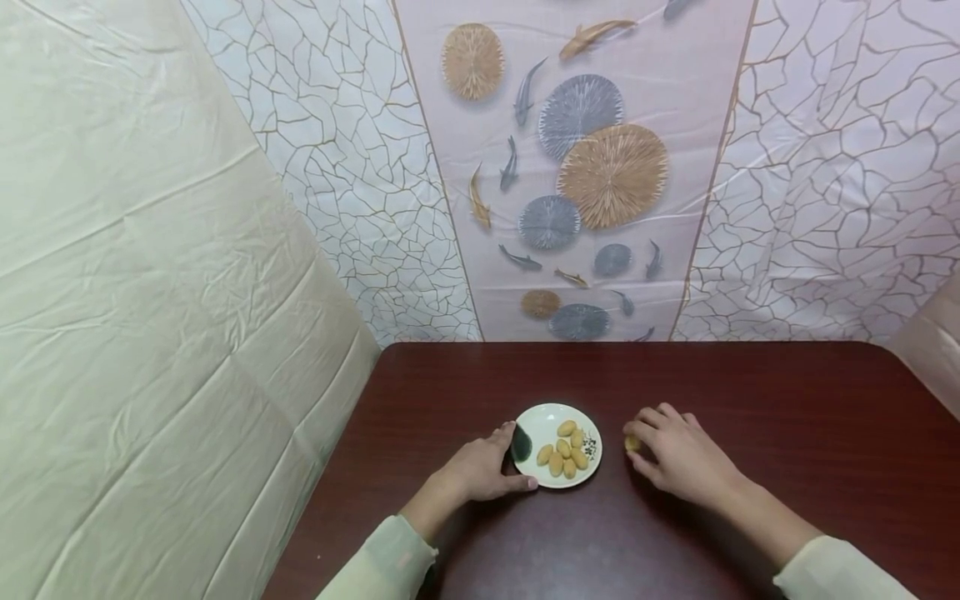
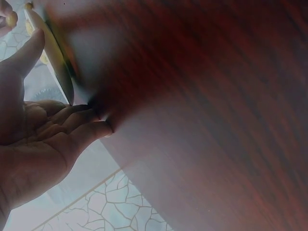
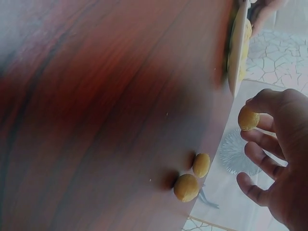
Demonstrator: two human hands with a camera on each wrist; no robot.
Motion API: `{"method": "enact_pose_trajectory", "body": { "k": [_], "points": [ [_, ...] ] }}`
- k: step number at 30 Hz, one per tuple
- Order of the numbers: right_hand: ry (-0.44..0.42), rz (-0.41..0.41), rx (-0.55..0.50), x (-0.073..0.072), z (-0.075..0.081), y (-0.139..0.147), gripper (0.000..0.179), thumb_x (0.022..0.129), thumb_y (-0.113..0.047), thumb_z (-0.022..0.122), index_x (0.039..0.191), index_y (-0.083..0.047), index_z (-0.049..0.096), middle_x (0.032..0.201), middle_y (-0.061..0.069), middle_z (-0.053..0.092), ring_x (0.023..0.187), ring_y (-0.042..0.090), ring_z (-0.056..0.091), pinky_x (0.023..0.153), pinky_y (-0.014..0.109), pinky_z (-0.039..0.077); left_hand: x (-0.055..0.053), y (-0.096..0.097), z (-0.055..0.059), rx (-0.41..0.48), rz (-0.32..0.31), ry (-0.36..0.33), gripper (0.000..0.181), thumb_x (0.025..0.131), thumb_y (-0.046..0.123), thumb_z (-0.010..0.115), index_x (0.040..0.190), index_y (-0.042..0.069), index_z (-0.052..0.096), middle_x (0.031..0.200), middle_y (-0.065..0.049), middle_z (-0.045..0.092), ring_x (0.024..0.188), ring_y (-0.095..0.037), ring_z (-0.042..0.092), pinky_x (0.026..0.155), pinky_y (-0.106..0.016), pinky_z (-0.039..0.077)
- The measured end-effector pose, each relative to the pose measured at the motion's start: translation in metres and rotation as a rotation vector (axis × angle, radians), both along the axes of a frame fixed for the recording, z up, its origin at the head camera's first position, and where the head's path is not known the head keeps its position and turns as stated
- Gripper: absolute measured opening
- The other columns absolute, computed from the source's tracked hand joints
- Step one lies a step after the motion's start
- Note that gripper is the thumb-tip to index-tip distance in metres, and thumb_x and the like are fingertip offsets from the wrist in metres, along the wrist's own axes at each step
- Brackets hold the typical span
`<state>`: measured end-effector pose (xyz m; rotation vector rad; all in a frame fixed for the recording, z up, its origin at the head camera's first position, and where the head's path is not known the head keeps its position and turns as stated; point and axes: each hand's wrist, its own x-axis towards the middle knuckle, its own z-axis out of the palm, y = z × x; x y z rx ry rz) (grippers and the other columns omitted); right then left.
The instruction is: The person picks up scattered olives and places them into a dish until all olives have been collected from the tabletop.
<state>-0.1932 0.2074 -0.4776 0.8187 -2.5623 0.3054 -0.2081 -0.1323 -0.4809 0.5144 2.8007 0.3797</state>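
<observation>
A small white plate (image 1: 534, 417) with a dark green patch and black speckles lies on the table. Several small yellow oval fruits (image 1: 563, 448) sit on it. My left hand (image 1: 480, 468) holds the plate's left rim between thumb and fingers; in the left wrist view the thumb (image 2: 32, 47) touches its edge. To the right of the plate, my right hand (image 1: 686, 458) pinches one yellow oval fruit (image 3: 248, 118) between thumb and index finger. Two more yellow fruits, a smaller one (image 3: 201, 165) and a larger one (image 3: 186, 187), rest on the table near that hand; the head view hides them.
The dark red-brown wooden table (image 1: 570, 550) has a glossy top. Behind it hangs a patterned cloth (image 1: 525, 275) with fish and round leaf shapes. A pale creased sheet (image 1: 165, 292) covers the left side.
</observation>
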Motion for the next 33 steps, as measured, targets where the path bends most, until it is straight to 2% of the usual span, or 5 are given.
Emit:
{"method": "enact_pose_trajectory", "body": {
  "k": [14, 27, 33],
  "points": [
    [0.029, 0.023, -0.010, -0.001, 0.002, -0.010, 0.030, 0.084, -0.020, 0.093, 0.110, -0.015, 0.081, 0.106, -0.001, 0.072, 0.096, 0.022, 0.060, 0.070, 0.041, 0.047, 0.000, 0.000, -0.001, -0.004, -0.005, -0.008, 0.113, 0.095, 0.069, 0.077, 0.175, 0.005, 0.029, 0.177, -0.015, 0.042, 0.161, -0.034, 0.048, 0.129, -0.047, 0.045],
    [-0.014, 0.035, -0.015, -0.003, 0.007, -0.026, 0.029, 0.086, -0.019, 0.092, 0.112, -0.013, 0.081, 0.106, 0.000, 0.072, 0.098, 0.022, 0.061, 0.075, 0.042, 0.049, 0.000, 0.000, 0.001, 0.000, 0.003, -0.018, 0.112, 0.096, 0.069, 0.076, 0.175, 0.005, 0.028, 0.178, -0.015, 0.041, 0.161, -0.034, 0.047, 0.130, -0.048, 0.044],
    [-0.014, 0.043, -0.019, -0.004, 0.008, -0.032, 0.030, 0.086, -0.019, 0.092, 0.113, -0.011, 0.082, 0.106, 0.000, 0.072, 0.097, 0.021, 0.060, 0.073, 0.039, 0.047, 0.000, -0.001, 0.002, 0.000, 0.003, -0.021, 0.112, 0.096, 0.068, 0.076, 0.175, 0.005, 0.028, 0.178, -0.015, 0.040, 0.162, -0.034, 0.046, 0.130, -0.048, 0.044]
  ]
}}
